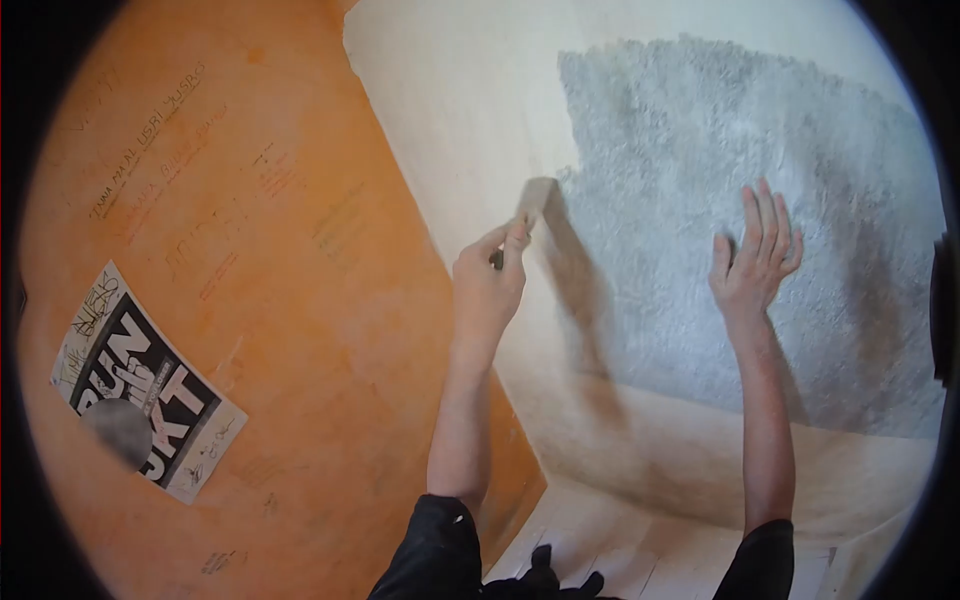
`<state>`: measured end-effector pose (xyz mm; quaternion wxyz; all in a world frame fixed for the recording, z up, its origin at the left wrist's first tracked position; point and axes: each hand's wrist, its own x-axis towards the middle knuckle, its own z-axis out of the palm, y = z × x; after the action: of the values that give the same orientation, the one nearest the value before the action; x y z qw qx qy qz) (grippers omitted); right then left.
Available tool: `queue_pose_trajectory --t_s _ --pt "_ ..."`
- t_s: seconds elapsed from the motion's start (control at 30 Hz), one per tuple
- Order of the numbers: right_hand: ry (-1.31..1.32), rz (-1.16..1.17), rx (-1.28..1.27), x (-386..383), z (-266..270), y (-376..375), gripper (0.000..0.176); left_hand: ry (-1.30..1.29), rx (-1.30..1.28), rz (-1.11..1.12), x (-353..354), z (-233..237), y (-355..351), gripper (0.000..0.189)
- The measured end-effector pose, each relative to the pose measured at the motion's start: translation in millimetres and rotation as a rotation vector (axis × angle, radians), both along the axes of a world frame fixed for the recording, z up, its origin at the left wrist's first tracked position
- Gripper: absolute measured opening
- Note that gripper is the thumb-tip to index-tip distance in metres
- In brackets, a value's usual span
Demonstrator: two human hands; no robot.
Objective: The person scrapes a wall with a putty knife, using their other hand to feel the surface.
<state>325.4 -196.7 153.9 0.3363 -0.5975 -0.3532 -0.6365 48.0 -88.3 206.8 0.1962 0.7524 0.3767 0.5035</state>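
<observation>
Left grip (488, 275): you have it closed on a flat tool (541, 192), by the left edge of the grey patch (660, 130). Right grip (757, 265): open, empty, over the patch. Grey covers a broad area; cream wall (450, 90) shows above, left and below.

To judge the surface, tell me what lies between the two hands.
From left hand to right hand: pale wall, a dark shadow, then rough grey patch, as the head view shows.

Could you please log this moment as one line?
left hand: holds flat tool by edge of grey patch | right hand: open, over patch | orange wall: poster
</observation>
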Motion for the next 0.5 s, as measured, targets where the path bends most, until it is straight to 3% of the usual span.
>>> queue_pose_trajectory --t_s 0.07,0.13,0.17,0.27,0.4,0.47,0.5 --pt "0.003 -0.033 -0.024 -1 -6 0 0.052 0.015 -0.047 0.023 -7 -22 6 0.033" --pt "-0.016 0.004 -0.006 3 -6 0 0.051 -0.163 0.179 -0.124 5 -68 7 0.032" --pt "-0.018 -0.001 -0.004 2 -7 0 0.051 -0.134 0.164 -0.106 9 -78 -2 0.032" --pt "-0.043 0.040 -0.002 2 -4 -3 0.051 -0.237 0.221 -0.114 27 -74 -3 0.032" --pt "-0.026 0.023 -0.006 5 -2 1 0.050 -0.125 0.135 -0.090 11 -8 -5 0.034" --pt "-0.015 0.008 -0.033 1 -12 -1 0.050 -0.055 0.029 -0.029 1 -29 3 0.034" --pt "-0.011 0.014 -0.024 1 -10 0 0.050 -0.106 0.093 -0.057 2 -52 7 0.034"
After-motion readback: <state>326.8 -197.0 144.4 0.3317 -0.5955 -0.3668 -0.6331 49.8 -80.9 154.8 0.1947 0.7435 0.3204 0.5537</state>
